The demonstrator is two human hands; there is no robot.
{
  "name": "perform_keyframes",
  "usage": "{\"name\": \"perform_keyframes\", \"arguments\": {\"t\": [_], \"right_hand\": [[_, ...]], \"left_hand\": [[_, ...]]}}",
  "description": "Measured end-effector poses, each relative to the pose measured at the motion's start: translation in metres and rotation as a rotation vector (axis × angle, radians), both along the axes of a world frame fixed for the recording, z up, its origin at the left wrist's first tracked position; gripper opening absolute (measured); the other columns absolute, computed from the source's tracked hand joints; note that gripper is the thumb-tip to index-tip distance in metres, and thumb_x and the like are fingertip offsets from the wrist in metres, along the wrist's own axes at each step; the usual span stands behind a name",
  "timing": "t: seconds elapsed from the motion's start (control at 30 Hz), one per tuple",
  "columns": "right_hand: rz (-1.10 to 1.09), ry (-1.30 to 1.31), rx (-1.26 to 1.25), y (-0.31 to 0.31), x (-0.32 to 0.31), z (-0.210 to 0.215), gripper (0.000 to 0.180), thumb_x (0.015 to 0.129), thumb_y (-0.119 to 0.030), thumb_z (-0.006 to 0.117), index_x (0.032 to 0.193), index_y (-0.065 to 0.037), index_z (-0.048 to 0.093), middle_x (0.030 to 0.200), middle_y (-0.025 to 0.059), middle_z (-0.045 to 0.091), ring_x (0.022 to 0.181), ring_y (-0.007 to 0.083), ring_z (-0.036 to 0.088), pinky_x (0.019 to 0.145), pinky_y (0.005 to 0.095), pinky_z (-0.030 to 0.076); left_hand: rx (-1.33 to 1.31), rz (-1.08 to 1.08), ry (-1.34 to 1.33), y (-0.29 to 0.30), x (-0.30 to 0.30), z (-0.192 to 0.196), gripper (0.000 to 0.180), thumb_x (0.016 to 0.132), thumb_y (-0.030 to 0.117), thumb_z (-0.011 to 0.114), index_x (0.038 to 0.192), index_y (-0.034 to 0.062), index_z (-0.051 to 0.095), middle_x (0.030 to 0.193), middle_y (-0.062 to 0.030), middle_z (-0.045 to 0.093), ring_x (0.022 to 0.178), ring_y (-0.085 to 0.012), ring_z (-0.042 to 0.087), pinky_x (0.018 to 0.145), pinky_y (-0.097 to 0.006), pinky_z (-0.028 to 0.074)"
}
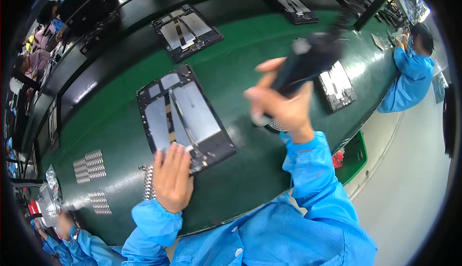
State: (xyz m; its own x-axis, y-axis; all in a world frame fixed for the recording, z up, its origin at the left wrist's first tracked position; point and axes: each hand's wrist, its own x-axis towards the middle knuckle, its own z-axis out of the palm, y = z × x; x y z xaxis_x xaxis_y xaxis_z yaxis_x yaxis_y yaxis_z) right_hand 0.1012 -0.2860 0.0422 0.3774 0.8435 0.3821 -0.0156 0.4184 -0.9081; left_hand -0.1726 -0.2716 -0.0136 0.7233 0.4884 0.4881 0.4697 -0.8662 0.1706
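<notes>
An opened tablet [197, 109], with silver battery panels and a dark frame, lies tilted on the green bench in front of me. My left hand [173, 181] rests flat, fingers stretched, on the tablet's near edge. Beside that hand is a strip of small metal parts [148, 183], partly covered by it. My right hand [288, 107] is wrapped round a black handheld tool, apparently an electric screwdriver [308, 61], raised to the right of the tablet. The tool is blurred by motion. Under this hand shows part of a round, mesh-like thing [276, 125].
Other opened tablets lie at the far side [185, 32], far right [291, 7] and right [338, 87]. Sheets of small metal parts [89, 166] sit at the left. A green bin [356, 157] stands below the bench's right edge. People in blue sleeves work at both sides.
</notes>
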Motion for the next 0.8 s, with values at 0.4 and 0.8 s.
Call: {"name": "perform_keyframes", "arguments": {"t": [0.4, 0.8], "right_hand": [[-0.181, 0.019, 0.096, 0.004, 0.055, -0.038, 0.027, 0.074, 0.008, 0.070, 0.094, 0.003, 0.053, 0.064, 0.0075, 0.062, 0.048, 0.0119, 0.058, 0.045, 0.0233, 0.044], [-0.186, -0.008, 0.070, 0.007, 0.075, -0.043, 0.025, 0.074, 0.006, 0.072, 0.092, 0.003, 0.054, 0.061, 0.0064, 0.062, 0.047, 0.0100, 0.057, 0.044, 0.0218, 0.042]], "left_hand": [[-0.295, -0.049, 0.115, -0.074, 0.015, -0.003, 0.038, 0.062, 0.011, 0.075, 0.096, -0.0014, 0.063, 0.112, -0.0207, 0.062, 0.110, -0.0358, 0.057, 0.097, -0.050, 0.038], [-0.605, 0.621, -0.057, 0.002, -0.056, -0.017, 0.038, 0.062, 0.004, 0.077, 0.095, 0.0011, 0.060, 0.088, -0.0076, 0.055, 0.071, -0.0185, 0.047, 0.064, -0.030, 0.041]]}}
